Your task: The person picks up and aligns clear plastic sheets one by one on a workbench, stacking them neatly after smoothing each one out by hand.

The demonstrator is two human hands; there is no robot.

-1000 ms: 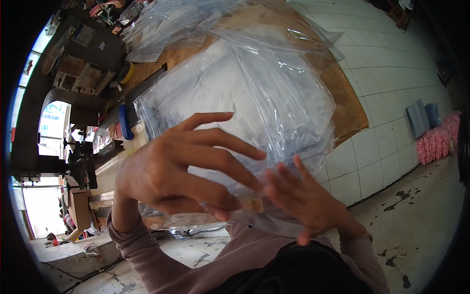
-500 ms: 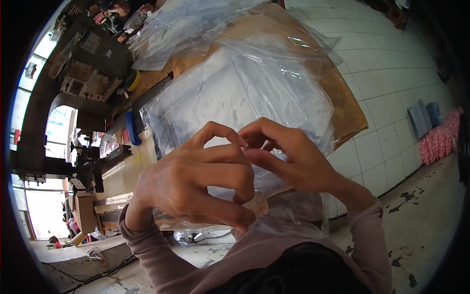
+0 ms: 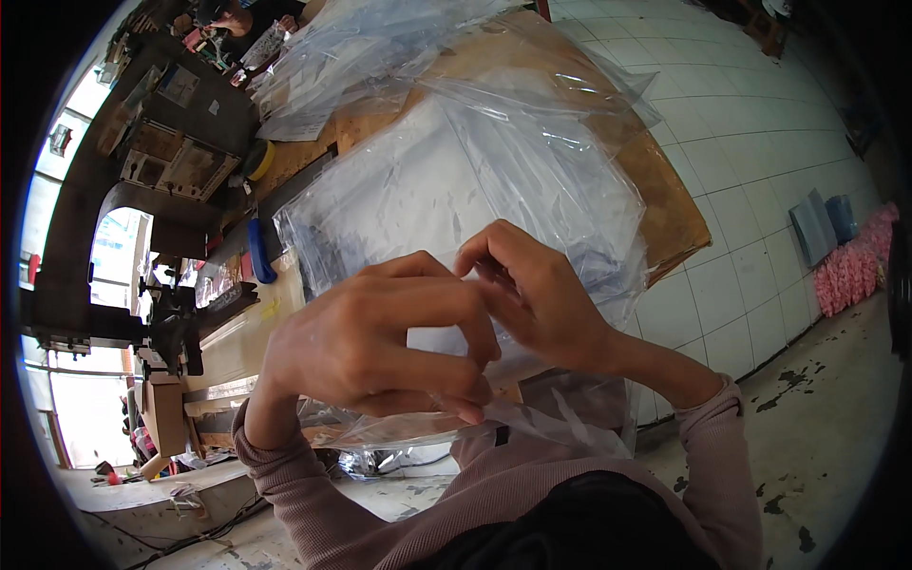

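Note:
My left hand is held over the work surface, back up, with its fingers bent. At its lower fingertips, folds of a clear plastic sheet gather and hang across my lap. My right hand is curled with thumb and fingers drawn together, meeting my left hand's fingers. Whatever lies between the fingertips there is hidden or too small to make out. Below and beyond both hands lies a stack of clear plastic sheets, wrinkled and shiny.
Brown cardboard lies under the stack, with more loose clear plastic farther back. A dark machine and a blue-handled tool are at left. Pink bundles sit on the floor at right. Another person is at far left.
My right hand has curled tighter and moved slightly left, overlapping my left fingertips. My left hand's upper fingers have drawn in and lowered a little. The hanging plastic has shifted.

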